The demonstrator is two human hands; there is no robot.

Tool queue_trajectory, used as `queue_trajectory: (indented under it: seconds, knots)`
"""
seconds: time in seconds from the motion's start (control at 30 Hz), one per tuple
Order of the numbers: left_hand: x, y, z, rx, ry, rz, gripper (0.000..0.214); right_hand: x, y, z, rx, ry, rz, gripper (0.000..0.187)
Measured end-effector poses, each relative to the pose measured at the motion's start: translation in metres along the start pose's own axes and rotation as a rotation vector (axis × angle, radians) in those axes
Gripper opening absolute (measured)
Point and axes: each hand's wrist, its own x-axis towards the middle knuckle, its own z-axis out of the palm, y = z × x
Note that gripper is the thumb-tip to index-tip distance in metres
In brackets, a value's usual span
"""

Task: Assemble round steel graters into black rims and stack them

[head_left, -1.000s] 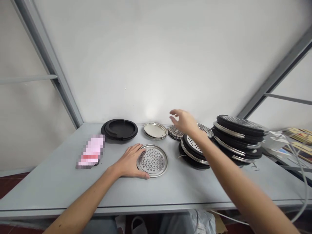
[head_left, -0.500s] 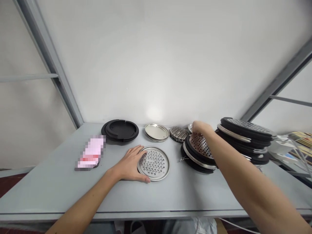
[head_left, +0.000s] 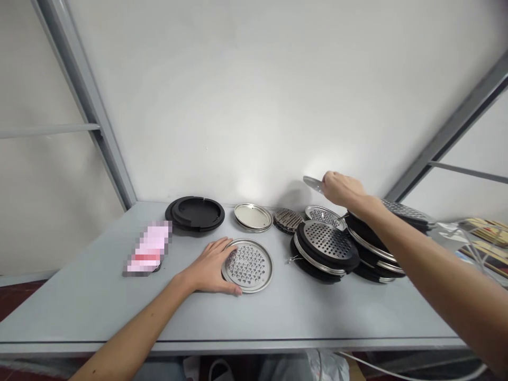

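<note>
A round metal grater disc (head_left: pixel 251 265) with raised holes lies flat on the table. My left hand (head_left: pixel 212 269) rests against its left rim, thumb and fingers spread around the edge. Raised above the back right of the table, my right hand (head_left: pixel 342 189) has its fingers closed on a thin metal disc (head_left: pixel 313 183), seen almost edge-on. Its surface pattern cannot be made out. Below that hand, another grater disc (head_left: pixel 323 216) lies behind a black-rimmed stack (head_left: pixel 327 241) topped with a perforated disc.
Black round trays (head_left: pixel 196 214) sit at the back left, beside plain metal discs (head_left: pixel 253 216) and small grater discs (head_left: pixel 288 218). A taller black-rimmed stack (head_left: pixel 377 246) stands right, partly behind my arm. A blurred pink item (head_left: pixel 148 248) lies left. A wall (head_left: pixel 246 106) rises behind.
My right hand has lifted from behind the black-rimmed stack and now holds a metal disc in the air. My left hand stays at the grater disc.
</note>
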Motion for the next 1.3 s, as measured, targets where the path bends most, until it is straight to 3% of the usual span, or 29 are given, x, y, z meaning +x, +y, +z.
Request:
queue_trajectory:
  seconds: [0.1, 0.2, 0.3, 0.4, 0.5, 0.6, 0.67, 0.77, 0.93, 1.03, 1.17, 1.3]
  knots:
    - [0.002, 0.003, 0.001, -0.011, 0.002, -0.006, 0.117, -0.023, -0.010, -0.024, 0.084, 0.130, -0.079, 0.026]
    - [0.005, 0.007, 0.002, -0.055, 0.055, -0.008, 0.125, -0.052, -0.024, -0.034, 0.488, 0.188, -0.155, 0.024]
    - [0.005, 0.011, 0.002, -0.142, 0.249, 0.020, 0.130, -0.081, -0.042, -0.023, 1.047, -0.052, -0.278, 0.029]
    - [0.000, 0.012, 0.000, -0.230, 0.507, 0.060, 0.132, -0.106, -0.065, 0.002, 1.448, -0.315, -0.278, 0.032]
    - [-0.007, 0.009, -0.003, -0.257, 0.646, 0.085, 0.133, -0.124, -0.086, 0.029, 1.705, -0.440, -0.198, 0.033]
    - [-0.011, 0.005, -0.006, -0.247, 0.667, 0.086, 0.131, -0.135, -0.099, 0.051, 1.827, -0.568, -0.048, 0.033]
    - [-0.012, 0.004, -0.007, -0.227, 0.658, 0.075, 0.126, -0.140, -0.104, 0.062, 1.823, -0.591, 0.055, 0.032]
    - [-0.012, 0.007, -0.006, -0.207, 0.586, 0.054, 0.123, -0.144, -0.104, 0.080, 1.712, -0.479, 0.100, 0.036]
    - [-0.014, 0.012, -0.001, -0.198, 0.348, -0.020, 0.112, -0.153, -0.096, 0.106, 1.300, -0.187, -0.119, 0.040]
    - [-0.015, 0.011, 0.005, -0.196, 0.284, -0.048, 0.104, -0.159, -0.095, 0.112, 1.005, -0.029, -0.219, 0.043]
    - [-0.013, 0.005, 0.014, -0.169, 0.282, -0.071, 0.104, -0.164, -0.097, 0.117, 0.767, 0.039, -0.300, 0.045]
    - [-0.011, 0.002, 0.018, -0.072, 0.260, -0.104, 0.105, -0.166, -0.097, 0.122, 0.594, 0.028, -0.366, 0.048]
